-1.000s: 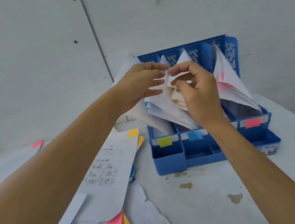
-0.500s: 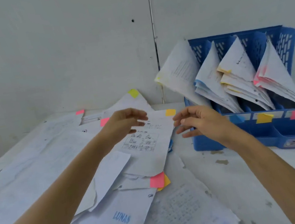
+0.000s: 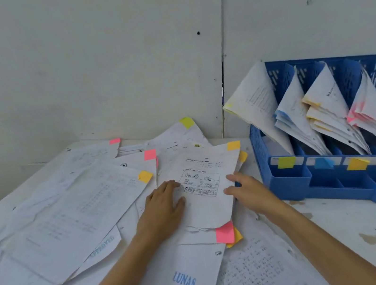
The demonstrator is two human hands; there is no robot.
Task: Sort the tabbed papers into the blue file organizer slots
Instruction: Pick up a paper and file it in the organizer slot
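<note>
While left hand (image 3: 165, 207) and right hand (image 3: 248, 190) flank orange-tabbed sheet (image 3: 199, 165), fingers (image 3: 170, 185) straight, touching its edges

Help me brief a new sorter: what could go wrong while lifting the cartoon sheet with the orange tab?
1. The cartoon sheet lies on a loose overlapping pile; the pink-tabbed sheet beneath may drag along under the left hand and right hand.
2. Its orange tab resembles the yellow slot label; it probably belongs at the orange slot label.
3. Filed papers lean out of the blue organizer; insertion may crumple them.
</note>
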